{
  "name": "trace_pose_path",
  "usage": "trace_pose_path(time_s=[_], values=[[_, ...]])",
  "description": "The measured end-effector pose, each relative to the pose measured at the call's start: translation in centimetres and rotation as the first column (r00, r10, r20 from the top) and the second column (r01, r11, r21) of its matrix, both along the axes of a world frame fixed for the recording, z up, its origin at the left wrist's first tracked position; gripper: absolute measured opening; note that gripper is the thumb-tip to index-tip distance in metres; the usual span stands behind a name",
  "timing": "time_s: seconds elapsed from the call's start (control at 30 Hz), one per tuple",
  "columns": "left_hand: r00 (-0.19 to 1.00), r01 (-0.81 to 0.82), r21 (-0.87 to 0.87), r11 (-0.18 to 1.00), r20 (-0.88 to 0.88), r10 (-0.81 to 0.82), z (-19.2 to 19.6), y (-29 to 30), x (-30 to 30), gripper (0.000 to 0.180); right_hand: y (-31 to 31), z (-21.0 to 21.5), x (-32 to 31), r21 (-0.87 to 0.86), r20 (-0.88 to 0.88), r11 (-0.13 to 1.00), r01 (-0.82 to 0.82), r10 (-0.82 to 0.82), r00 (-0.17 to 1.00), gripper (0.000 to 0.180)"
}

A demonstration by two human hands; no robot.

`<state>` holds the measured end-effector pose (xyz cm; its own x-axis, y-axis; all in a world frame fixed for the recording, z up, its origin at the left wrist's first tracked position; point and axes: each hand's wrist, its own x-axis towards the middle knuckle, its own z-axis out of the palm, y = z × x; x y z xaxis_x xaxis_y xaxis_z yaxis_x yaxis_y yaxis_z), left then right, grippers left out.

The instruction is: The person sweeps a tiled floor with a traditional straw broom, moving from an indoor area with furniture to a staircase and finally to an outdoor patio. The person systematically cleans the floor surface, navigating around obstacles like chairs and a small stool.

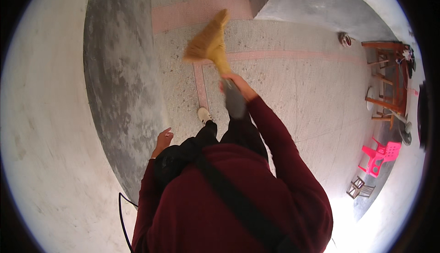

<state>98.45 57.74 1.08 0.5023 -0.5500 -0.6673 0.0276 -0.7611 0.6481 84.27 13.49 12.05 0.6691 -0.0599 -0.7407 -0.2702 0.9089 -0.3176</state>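
Note:
My right hand (239, 84) grips a yellow straw broom (205, 43) by its handle, which has a dark grey end. The fanned bristles reach forward and to the left over the speckled floor, slightly blurred; whether they touch it I cannot tell. Low on the left, my left hand (163, 140) hangs beside my body near the wall, holding nothing, its fingers loosely apart. A white shoe (204, 115) of mine shows below the broom.
A grey-painted wall base (121, 92) runs along the left, with another grey wall corner (311, 5) ahead on the right. Farther right stand wooden furniture (387, 101), a pink plastic chair (379, 155) and a small dark chair (360, 188). A round object (344, 39) lies near the far wall.

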Motion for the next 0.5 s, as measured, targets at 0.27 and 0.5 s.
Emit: trace_pose_path(time_s=[0.27,0.5], values=[[0.987,0.019,-0.018,1.000,0.160,-0.016,1.9,-12.5,-0.6,0.039,-10.0,-0.4,-11.5,-0.648,-0.385,0.705,-0.289,0.024,0.922,0.054],[0.995,0.007,-0.032,0.999,0.101,-0.003,3.5,-20.6,-1.9,0.038,-14.3,-4.1,0.0,-0.386,-0.195,0.904,-0.182,0.113,0.974,0.034]])
